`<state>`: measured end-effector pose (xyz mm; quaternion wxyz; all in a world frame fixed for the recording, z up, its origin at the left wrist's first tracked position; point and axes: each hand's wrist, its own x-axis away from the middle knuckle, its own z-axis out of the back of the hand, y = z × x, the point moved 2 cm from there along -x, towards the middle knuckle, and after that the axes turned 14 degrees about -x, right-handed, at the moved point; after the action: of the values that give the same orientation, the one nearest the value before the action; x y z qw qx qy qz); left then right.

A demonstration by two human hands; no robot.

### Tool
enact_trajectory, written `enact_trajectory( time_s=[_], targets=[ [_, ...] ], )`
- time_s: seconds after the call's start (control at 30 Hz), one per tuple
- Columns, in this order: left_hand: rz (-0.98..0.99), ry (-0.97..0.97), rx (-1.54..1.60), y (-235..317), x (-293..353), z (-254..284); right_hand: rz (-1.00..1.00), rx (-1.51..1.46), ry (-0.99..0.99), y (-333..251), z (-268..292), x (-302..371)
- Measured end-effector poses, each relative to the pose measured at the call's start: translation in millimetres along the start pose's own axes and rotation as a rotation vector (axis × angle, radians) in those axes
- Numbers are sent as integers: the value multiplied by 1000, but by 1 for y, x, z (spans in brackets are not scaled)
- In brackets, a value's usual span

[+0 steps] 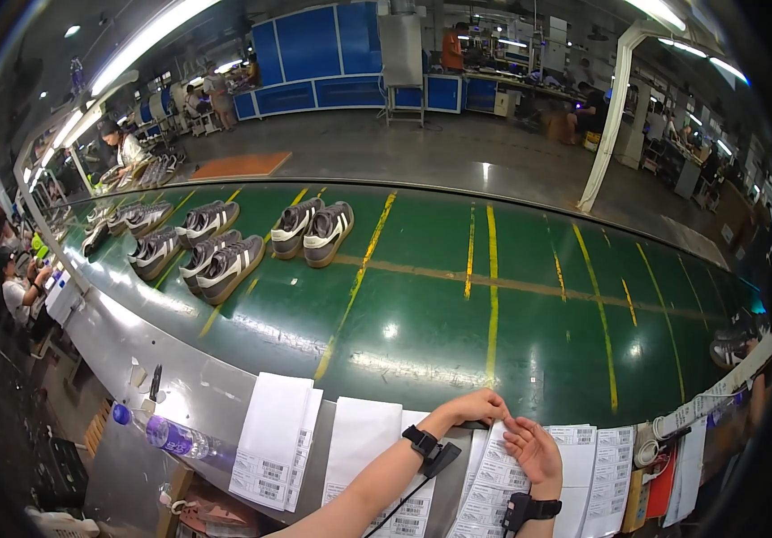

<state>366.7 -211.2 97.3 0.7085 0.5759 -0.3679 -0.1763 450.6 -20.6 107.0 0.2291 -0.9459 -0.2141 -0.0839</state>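
My left hand (478, 406) reaches over the near edge of the green conveyor belt (422, 332), its fingers pinched together; whatever they hold is too small to make out. Close beside its fingertips is my right hand (534, 453), palm partly showing, with loosely bent fingers apart and nothing visible in them. Beneath the hands lies a sheet of printed barcode labels (491, 489), partly covered by my right hand and wrist. Each wrist wears a black strap with a small device. Further label stacks lie on both sides, one white stack (271, 439) to the left.
Several grey shoes with white stripes (328, 235) stand in pairs on the belt's left half. A purple-labelled bottle (171, 437) lies on the metal ledge (198, 386). More shoes (731, 345) sit far right. A co-worker (123, 148) stands at the belt's far left.
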Motion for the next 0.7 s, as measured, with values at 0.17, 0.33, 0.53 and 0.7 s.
enact_trajectory(
  time_s=[0.17,0.33,0.53,0.7],
  targets=[
    [2,13,-11,0,1,2,9,12,-5,1,-1,-1],
    [3,-9,-16,-2,2,4,15,4,-4,3,-7,-1],
    [20,-36,-29,-3,2,4,44,31,7,4,-11,2],
    [20,-30,19,-5,7,7,-6,-9,-33,7,-14,0]
  ],
)
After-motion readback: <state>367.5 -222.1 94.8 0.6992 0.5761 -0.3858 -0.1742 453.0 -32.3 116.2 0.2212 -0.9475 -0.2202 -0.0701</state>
